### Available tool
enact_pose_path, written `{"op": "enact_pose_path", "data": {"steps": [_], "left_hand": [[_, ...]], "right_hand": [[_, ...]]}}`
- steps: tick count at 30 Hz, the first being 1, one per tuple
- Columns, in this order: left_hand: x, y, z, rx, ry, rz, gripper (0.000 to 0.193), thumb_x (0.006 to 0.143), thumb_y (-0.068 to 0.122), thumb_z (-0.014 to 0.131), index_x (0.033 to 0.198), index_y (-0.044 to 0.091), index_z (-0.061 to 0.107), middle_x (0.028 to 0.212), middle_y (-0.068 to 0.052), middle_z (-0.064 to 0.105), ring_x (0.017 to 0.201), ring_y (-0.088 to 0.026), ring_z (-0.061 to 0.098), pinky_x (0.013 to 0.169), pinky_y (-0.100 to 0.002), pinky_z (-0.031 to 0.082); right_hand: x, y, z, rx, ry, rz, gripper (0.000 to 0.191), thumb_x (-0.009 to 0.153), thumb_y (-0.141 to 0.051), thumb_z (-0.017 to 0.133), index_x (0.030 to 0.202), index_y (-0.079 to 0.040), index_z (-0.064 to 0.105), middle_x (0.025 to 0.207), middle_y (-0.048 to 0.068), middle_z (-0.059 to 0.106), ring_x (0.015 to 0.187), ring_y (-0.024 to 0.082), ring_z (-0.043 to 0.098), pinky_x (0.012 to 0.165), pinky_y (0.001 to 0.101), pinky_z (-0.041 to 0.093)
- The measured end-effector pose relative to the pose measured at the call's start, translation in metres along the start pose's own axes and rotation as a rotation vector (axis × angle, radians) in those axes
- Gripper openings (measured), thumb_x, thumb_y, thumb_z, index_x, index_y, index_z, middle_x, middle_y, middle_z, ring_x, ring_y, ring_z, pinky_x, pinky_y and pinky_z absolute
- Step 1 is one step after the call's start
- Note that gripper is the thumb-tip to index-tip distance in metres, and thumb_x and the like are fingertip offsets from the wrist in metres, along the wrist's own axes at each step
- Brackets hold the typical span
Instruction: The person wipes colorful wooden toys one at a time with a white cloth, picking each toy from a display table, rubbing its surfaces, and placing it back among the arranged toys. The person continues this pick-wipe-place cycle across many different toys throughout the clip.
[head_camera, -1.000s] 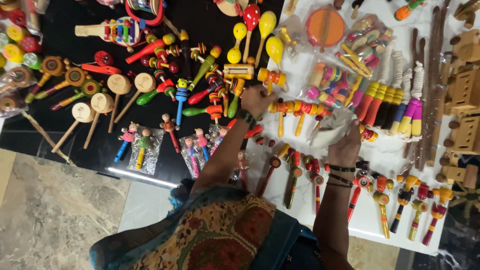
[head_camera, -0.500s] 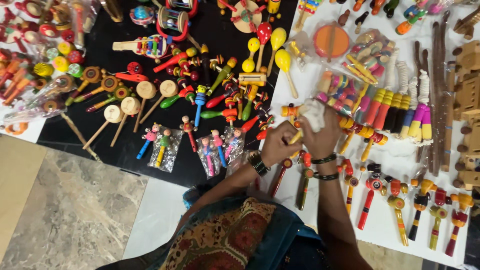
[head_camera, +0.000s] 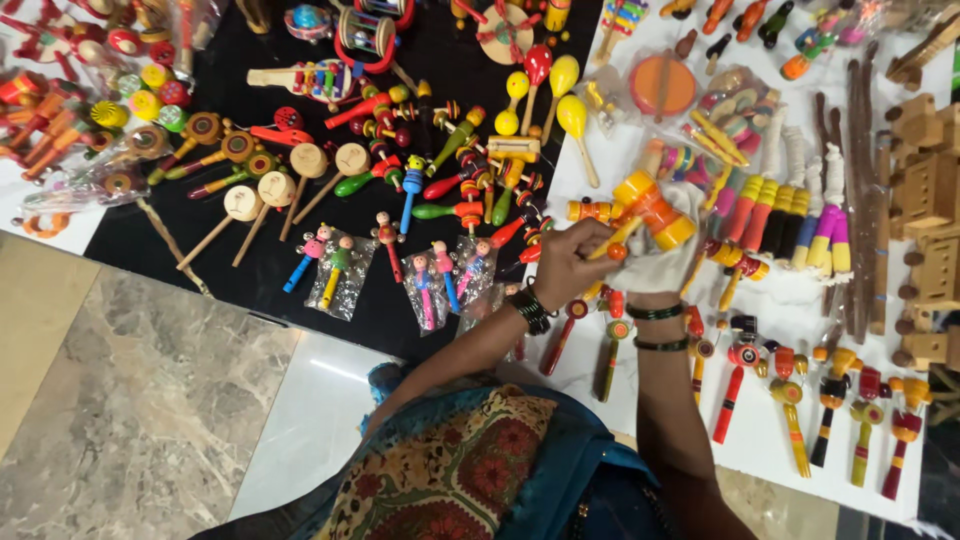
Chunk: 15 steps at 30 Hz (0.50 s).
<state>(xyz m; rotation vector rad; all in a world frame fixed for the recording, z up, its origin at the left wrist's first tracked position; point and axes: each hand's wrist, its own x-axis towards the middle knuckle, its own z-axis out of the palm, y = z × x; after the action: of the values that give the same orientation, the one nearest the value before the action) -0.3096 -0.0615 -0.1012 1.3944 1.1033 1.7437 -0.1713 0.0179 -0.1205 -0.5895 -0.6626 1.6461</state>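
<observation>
Left hand (head_camera: 568, 262) pinches an orange-yellow wooden toy (head_camera: 640, 208); right hand's (head_camera: 668, 262) grip wraps a white cloth (head_camera: 672, 250); black-and-white surface (head_camera: 790, 440) at twelve o'clock, marble floor (head_camera: 110, 400) at eight.

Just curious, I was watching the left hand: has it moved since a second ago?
Yes. The left hand has drawn back from the black cloth across onto the white table, where it now holds the orange and yellow toy.

Glossy painted wooden rattle (head_camera: 640, 205) at centre, wrapped in soft white cloth (head_camera: 665, 262); bare matt wooden blocks (head_camera: 925, 195) right; polished marble floor (head_camera: 120, 400) lower left.
</observation>
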Motion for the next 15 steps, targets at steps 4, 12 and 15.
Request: {"op": "enact_pose_path", "data": {"steps": [4, 12, 15], "left_hand": [[0.008, 0.025, -0.005, 0.266, 0.141, -0.111, 0.023, 0.085, 0.011, 0.087, 0.101, 0.000, 0.076, 0.060, -0.009, 0.057, 0.054, -0.008, 0.047, 0.050, -0.025, 0.037], [-0.005, 0.047, -0.018, -0.208, -0.067, -0.245, 0.019, 0.097, 0.020, 0.075, 0.095, 0.001, 0.073, 0.063, 0.002, 0.064, 0.051, -0.001, 0.054, 0.046, -0.020, 0.042], [-0.014, 0.045, -0.014, -0.256, -0.182, -0.286, 0.022, 0.098, 0.021, 0.073, 0.089, 0.001, 0.072, 0.066, 0.002, 0.066, 0.054, -0.001, 0.054, 0.046, -0.020, 0.041]], "right_hand": [[-0.017, 0.006, 0.013, -0.328, 0.037, -0.201, 0.036, 0.115, -0.035, 0.048, 0.131, -0.003, 0.055, 0.121, 0.007, 0.064, 0.108, 0.020, 0.063, 0.088, 0.0321, 0.050], [-0.031, -0.075, 0.047, -0.390, -0.063, -0.458, 0.045, 0.111, -0.035, 0.045, 0.136, -0.001, 0.059, 0.136, 0.011, 0.062, 0.125, 0.022, 0.063, 0.110, 0.0350, 0.052], [-0.037, -0.088, 0.056, -0.908, -0.309, -0.697, 0.037, 0.118, -0.027, 0.049, 0.134, 0.005, 0.060, 0.137, 0.012, 0.060, 0.124, 0.021, 0.062, 0.108, 0.0350, 0.052]]}}
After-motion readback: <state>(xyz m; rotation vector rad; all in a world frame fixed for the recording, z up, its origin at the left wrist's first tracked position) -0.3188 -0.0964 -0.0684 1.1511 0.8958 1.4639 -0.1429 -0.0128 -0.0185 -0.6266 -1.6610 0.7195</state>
